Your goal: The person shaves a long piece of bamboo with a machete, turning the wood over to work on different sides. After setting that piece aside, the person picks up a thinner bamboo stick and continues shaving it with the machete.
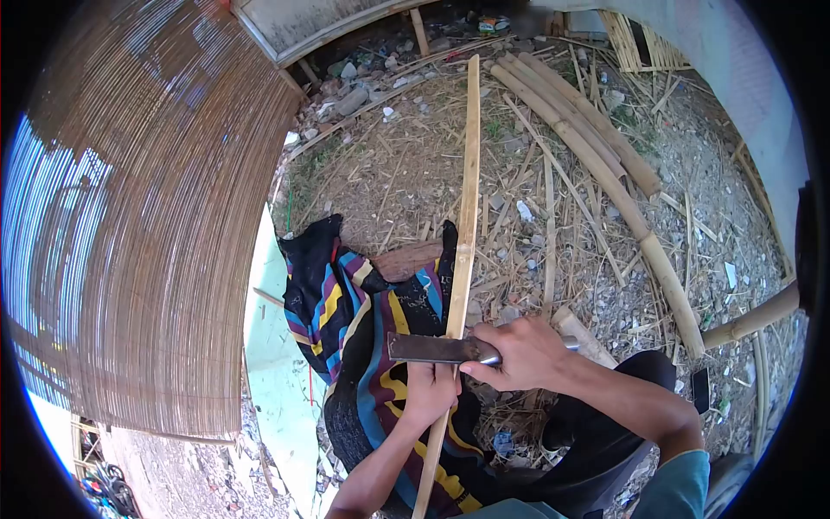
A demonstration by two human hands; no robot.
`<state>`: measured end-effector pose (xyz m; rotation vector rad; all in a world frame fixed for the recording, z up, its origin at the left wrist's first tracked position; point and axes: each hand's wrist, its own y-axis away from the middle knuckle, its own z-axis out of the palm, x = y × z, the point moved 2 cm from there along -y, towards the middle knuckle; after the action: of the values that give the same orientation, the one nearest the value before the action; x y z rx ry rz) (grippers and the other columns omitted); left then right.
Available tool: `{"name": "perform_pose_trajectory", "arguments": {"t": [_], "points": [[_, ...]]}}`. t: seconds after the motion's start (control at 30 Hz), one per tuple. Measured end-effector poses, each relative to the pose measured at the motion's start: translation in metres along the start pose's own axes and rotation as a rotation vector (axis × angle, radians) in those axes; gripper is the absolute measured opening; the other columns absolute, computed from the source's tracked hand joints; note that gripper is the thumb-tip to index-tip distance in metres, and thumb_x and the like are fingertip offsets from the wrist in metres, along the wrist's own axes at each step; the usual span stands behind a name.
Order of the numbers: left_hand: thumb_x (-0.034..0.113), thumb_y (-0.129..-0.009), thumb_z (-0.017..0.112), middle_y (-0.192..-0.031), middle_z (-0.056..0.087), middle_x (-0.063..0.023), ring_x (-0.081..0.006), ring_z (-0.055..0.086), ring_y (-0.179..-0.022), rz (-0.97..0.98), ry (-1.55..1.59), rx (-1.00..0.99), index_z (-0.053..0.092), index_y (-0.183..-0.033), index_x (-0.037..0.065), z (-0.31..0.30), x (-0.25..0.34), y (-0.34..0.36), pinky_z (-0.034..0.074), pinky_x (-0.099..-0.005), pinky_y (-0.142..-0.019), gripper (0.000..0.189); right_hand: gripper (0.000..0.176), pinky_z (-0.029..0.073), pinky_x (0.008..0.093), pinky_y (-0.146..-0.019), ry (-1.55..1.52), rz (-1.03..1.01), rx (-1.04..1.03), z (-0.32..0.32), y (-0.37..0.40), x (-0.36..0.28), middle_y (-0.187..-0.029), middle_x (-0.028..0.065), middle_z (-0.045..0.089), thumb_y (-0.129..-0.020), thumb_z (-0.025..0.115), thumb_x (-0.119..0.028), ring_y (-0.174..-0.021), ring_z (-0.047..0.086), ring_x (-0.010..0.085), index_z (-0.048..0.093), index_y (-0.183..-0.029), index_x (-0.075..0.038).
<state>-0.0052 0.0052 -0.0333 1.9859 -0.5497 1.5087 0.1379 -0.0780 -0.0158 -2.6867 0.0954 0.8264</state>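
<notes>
A long, split bamboo strip (pixel 469 173) runs away from me, from my lap out over the ground. My left hand (pixel 430 394) is wrapped around it near its lower end, just below the blade. In my right hand (pixel 523 353) is a knife with a broad, dark, square-ended blade (pixel 425 348), its handle gripped in my closed fingers. The blade lies across the strip, pointing left, right above my left knuckles. Under the strip, a dark cloth with yellow, blue and maroon stripes (pixel 327 290) is draped over my lap.
Bamboo poles (pixel 596 160) lie on the right among scattered shavings and stones. A slatted bamboo screen (pixel 147 225) stands at the left, beside a pale green sheet (pixel 285 372). Rubble (pixel 350 99) gathers at the back, and a phone-like black object (pixel 700 391) lies right.
</notes>
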Motion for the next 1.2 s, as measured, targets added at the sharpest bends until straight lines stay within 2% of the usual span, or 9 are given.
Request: {"name": "perform_pose_trajectory", "arguments": {"t": [0.23, 0.27, 0.3, 0.37, 0.43, 0.6, 0.7, 0.97, 1.2], "points": [[0.012, -0.095, 0.034, -0.053, 0.049, -0.003, -0.0084, 0.048, -0.039, -0.011, -0.155, -0.061, 0.053, -0.091, 0.0, -0.001, -0.001, 0.003, 0.038, -0.0223, -0.034, 0.022, 0.052, 0.043, 0.0358, -0.036, 0.121, -0.07, 0.028, 0.001, 0.0, 0.009, -0.044, 0.0099, 0.053, -0.078, 0.052, -0.062, -0.038, 0.056, 0.0266, 0.059, -0.075, -0.011], [0.012, -0.094, 0.035, -0.047, 0.048, -0.0027, -0.0109, 0.05, -0.038, 0.033, -0.146, -0.025, 0.052, -0.072, 0.002, 0.002, 0.002, 0.004, 0.038, -0.0261, -0.036, 0.03, 0.053, 0.042, 0.0347, -0.036, 0.199, -0.121, 0.068, -0.002, 0.0, 0.009, -0.044, 0.0091, 0.052, -0.078, 0.052, -0.063, -0.038, 0.056, 0.0244, 0.059, -0.074, -0.011], [0.012, -0.094, 0.035, -0.047, 0.048, -0.0027, -0.0109, 0.05, -0.038, 0.035, -0.152, -0.031, 0.052, -0.072, 0.002, 0.001, 0.002, 0.004, 0.038, -0.0261, -0.036, 0.03, 0.053, 0.042, 0.0347, -0.036, 0.197, -0.115, 0.074, -0.003, -0.002, 0.011, -0.044, 0.0091, 0.052, -0.078, 0.052, -0.063, -0.038, 0.056, 0.0244, 0.059, -0.074, -0.011], [0.021, -0.098, 0.034, -0.049, 0.049, -0.0031, -0.0097, 0.049, -0.035, 0.168, -0.263, -0.037, 0.053, -0.074, 0.001, 0.003, 0.003, 0.007, 0.038, -0.024, -0.034, 0.036, 0.051, 0.044, 0.0358, -0.036, 0.225, -0.006, 0.158, -0.009, -0.008, 0.02, -0.045, 0.0097, 0.054, -0.08, 0.051, -0.06, -0.038, 0.057, 0.0229, 0.059, -0.075, -0.01], [0.024, -0.098, 0.036, -0.042, 0.045, -0.0019, -0.0103, 0.052, -0.036, 0.284, -0.291, -0.065, 0.048, -0.065, 0.002, 0.015, -0.015, 0.017, 0.038, -0.025, -0.034, 0.042, 0.049, 0.046, 0.0387, -0.039, 0.236, 0.356, 0.282, -0.044, -0.033, 0.054, -0.048, 0.012, 0.055, -0.084, 0.05, -0.054, -0.041, 0.058, 0.0251, 0.061, -0.079, -0.007], [0.024, -0.098, 0.037, -0.045, 0.046, -0.0014, -0.0085, 0.053, -0.038, 0.157, -0.201, -0.192, 0.049, -0.066, 0.002, 0.016, 0.003, 0.019, 0.038, -0.0232, -0.034, 0.041, 0.046, 0.051, 0.0416, -0.056, 0.215, 0.492, 0.511, -0.096, -0.031, 0.103, -0.052, 0.014, 0.057, -0.087, 0.049, -0.048, -0.054, 0.062, 0.0337, 0.063, -0.087, -0.003], [0.031, -0.099, 0.033, -0.047, 0.046, -0.0011, -0.0062, 0.042, -0.033, -0.004, -0.047, -0.211, 0.049, -0.07, 0.003, 0.009, -0.004, 0.012, 0.034, -0.0203, -0.033, 0.043, 0.045, 0.052, 0.0413, -0.061, 0.038, 0.523, 0.413, -0.089, -0.019, 0.082, -0.054, 0.0144, 0.058, -0.087, 0.051, -0.047, -0.057, 0.062, 0.0345, 0.062, -0.086, -0.004], [0.028, -0.096, 0.046, -0.048, 0.044, 0.0018, -0.0041, 0.04, -0.036, 0.119, 0.028, -0.258, 0.05, -0.075, 0.005, 0.007, 0.0, -0.006, 0.03, -0.0195, -0.035, 0.032, 0.049, 0.048, 0.0414, -0.045, 0.254, 0.188, 0.264, -0.06, -0.018, 0.052, -0.049, 0.0111, 0.056, -0.081, 0.053, -0.056, -0.047, 0.06, 0.031, 0.059, -0.078, -0.008], [0.02, -0.097, 0.04, -0.055, 0.04, 0.0002, -0.0069, 0.035, -0.041, -0.096, 0.15, -0.408, 0.048, -0.093, 0.001, 0.004, 0.007, -0.006, 0.029, -0.0215, -0.04, 0.02, 0.054, 0.048, 0.0404, -0.044, 0.157, -0.019, 0.092, -0.038, -0.008, 0.031, -0.047, 0.0115, 0.054, -0.08, 0.051, -0.062, -0.046, 0.059, 0.0313, 0.058, -0.078, -0.008]]}}
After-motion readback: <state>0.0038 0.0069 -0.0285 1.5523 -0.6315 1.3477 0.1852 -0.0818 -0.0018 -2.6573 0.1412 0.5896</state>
